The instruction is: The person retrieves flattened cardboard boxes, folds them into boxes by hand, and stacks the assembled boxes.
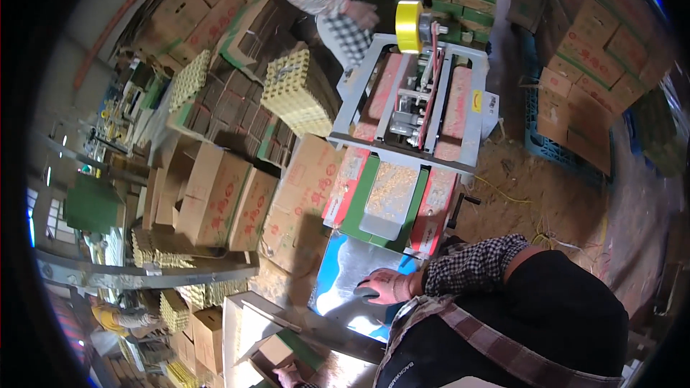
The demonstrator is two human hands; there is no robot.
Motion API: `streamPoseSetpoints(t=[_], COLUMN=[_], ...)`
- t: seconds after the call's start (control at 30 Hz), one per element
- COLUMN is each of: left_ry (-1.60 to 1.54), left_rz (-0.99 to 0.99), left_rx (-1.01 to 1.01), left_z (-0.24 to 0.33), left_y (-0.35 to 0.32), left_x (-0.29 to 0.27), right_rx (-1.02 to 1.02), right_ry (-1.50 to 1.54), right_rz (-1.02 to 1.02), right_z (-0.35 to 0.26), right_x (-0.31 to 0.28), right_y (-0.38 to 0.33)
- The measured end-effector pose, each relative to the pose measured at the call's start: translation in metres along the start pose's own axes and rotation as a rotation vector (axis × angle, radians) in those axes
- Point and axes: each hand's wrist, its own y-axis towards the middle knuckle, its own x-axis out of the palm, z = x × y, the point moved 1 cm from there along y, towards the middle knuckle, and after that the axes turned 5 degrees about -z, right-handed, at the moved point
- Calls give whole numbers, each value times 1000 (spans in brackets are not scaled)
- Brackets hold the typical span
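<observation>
Two hands show: the right hand [388,286], gloved, lies loosely curled on or just over a shiny metal plate [353,267] with nothing visible in its grasp, while the left hand [288,374] is at the open carton [276,350] by the lower edge, its grip too hidden to tell. Beyond the plate stands a taping machine [467,151] bearing a yellow tape roll [408,26], a co-worker [351,18] beside it.
</observation>
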Motion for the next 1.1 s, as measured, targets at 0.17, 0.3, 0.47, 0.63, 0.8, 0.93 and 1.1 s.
streamPoseSetpoints(t=[0.17,0.3,0.47,0.63,0.8,0.93,1.1], left_ry=[-1502,-1779,-1321,-1273,-1835,-2115,-2769], left_rz=[-197,-231,-253,-139,-64,185,199], left_rx=[-581,-203,294,-9,-944,-1202,-910], left_z=[-16,12,139,165,194,273,269], left_y=[27,55,35,35,43,45,110], left_x=[-264,-391,-337,-307,-267,-198,-274], right_rx=[146,-21,185,241,-289,-386,-209], right_ry=[128,396,-553,-782,-341,-691,-585], right_rz=[54,249,-398,-712,136,-124,-240], right_z=[14,11,79,43,-54,-30,80], right_x=[-15,-18,-52,-70,-60,16,-22], right_y=[6,29,38,80,158,100,13])
